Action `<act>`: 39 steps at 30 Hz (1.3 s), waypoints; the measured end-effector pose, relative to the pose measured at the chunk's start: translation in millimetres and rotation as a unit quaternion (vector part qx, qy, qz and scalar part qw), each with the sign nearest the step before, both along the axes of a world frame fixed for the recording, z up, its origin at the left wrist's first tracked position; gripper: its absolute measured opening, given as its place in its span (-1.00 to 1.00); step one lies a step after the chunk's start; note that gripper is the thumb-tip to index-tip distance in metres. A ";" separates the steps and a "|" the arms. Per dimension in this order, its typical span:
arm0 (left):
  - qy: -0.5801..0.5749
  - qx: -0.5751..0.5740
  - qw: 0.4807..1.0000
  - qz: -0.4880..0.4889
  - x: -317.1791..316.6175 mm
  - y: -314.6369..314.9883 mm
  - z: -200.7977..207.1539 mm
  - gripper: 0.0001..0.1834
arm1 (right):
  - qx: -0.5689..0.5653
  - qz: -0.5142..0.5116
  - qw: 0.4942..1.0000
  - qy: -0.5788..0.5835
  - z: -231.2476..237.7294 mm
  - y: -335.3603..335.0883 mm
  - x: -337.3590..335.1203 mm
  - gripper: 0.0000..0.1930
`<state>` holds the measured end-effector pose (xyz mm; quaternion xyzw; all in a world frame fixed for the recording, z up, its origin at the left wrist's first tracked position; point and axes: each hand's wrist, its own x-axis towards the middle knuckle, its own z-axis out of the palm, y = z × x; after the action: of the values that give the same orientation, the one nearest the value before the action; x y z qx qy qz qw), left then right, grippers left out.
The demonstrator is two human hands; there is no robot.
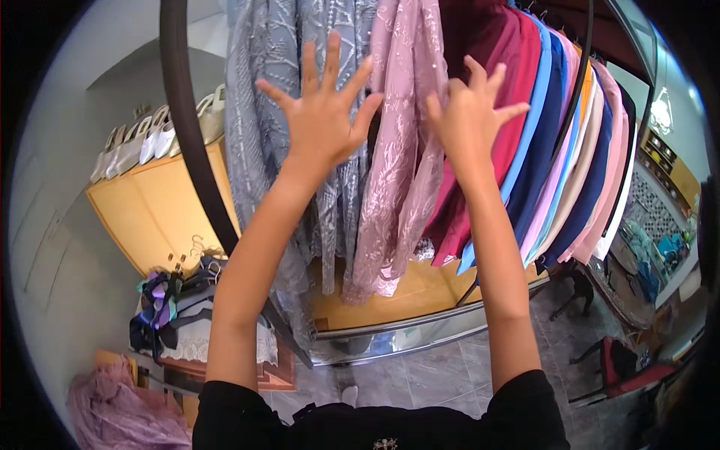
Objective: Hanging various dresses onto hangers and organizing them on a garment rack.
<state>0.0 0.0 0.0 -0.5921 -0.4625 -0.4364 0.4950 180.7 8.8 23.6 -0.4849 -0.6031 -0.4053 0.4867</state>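
A: We see both arms raised to a rack of hanging gowns; the left hand (321, 112) is spread wide, fingers splayed, released, lying against the grey sequinned gown (262, 112); it grips nothing that we can make out.

B: And the right hand (471, 112)? We read it as open too, fingers fanned; it rests at the seam between the pink lace gown (405, 150) and the maroon gown (491, 45); whether a fingertip hooks any cloth, we cannot tell.

A: The pink lace gown hangs between the two hands; its long axis runs down from the top edge of the rack toward the platform, hem pointing at the wooden floor; the lower part leans a little to the left.

B: To its right we count a fan of plain gowns, maroon, blue (536, 135), navy, pale pink; all hang the same way, hems lowest.

A: A dark curved rail (187, 127) sweeps down at the left side of the rack; beneath the gowns lies a yellow wooden platform (420, 289) with a metal edge.

B: At the platform's far left corner stand white shoes (150, 139) in a row; below its near edge we see grey tiled floor (435, 375), a heap of dark and lilac clothes on hangers (169, 307), and a pink bundle (124, 409) at the lower left.
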 end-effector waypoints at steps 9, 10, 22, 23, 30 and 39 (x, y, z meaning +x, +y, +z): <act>-0.093 -0.156 0.983 0.039 5.6 -105.6 -101.2 -0.46 | -0.074 0.175 0.977 0.100 -103.7 -67.3 12.1 -0.85; -0.101 -0.177 0.977 0.058 -1.8 -120.7 -112.7 -0.45 | -0.080 0.194 0.971 0.117 -118.3 -79.1 1.1 -0.82; -0.235 -0.233 0.853 0.403 -134.5 -363.2 -223.7 -0.45 | -0.243 0.452 0.858 0.025 -214.7 -161.1 -137.6 -0.64; -0.260 -0.244 0.825 0.438 -142.6 -387.5 -228.2 -0.45 | -0.241 0.467 0.850 0.026 -220.1 -167.7 -157.5 -0.63; -0.320 -0.197 0.710 0.596 -206.8 -542.2 -262.4 -0.46 | -0.251 0.599 0.760 -0.018 -246.2 -246.9 -298.3 -0.62; -0.377 -0.156 0.576 0.708 -265.2 -701.9 -292.5 -0.49 | -0.268 0.721 0.633 -0.087 -277.5 -375.7 -454.9 -0.64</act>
<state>-265.2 -701.9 -292.6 0.0739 -0.9405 -0.0523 0.3276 -274.2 -366.9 -253.9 0.0332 -0.8824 0.2138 0.4177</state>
